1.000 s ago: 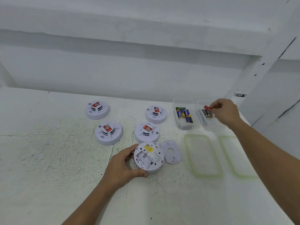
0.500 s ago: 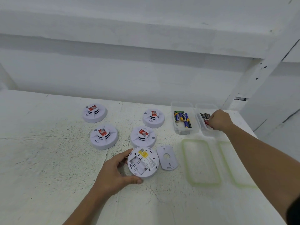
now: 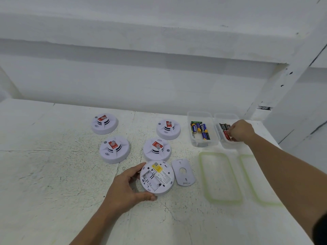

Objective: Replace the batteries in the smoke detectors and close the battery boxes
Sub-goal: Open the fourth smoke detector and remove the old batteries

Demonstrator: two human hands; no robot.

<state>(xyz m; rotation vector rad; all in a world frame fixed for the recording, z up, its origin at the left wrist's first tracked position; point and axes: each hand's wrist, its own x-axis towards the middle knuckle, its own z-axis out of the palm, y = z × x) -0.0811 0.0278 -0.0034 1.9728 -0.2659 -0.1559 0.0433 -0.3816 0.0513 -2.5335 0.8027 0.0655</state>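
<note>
One view only: head-worn wide-angle, looking forward and down over the white worktop (image 3: 53, 174) from the person's edge. Close, arm's-reach range. The wall (image 3: 159, 85) fills the upper half of the frame, worktop the lower half. Forearms enter from the bottom and right edges. Left hand (image 3: 127, 188) grips a smoke detector (image 3: 157, 177) at lower centre, right hand (image 3: 241, 129) pinches a red battery (image 3: 226, 134) at mid right. Straight lines bow near frame edges.
</note>
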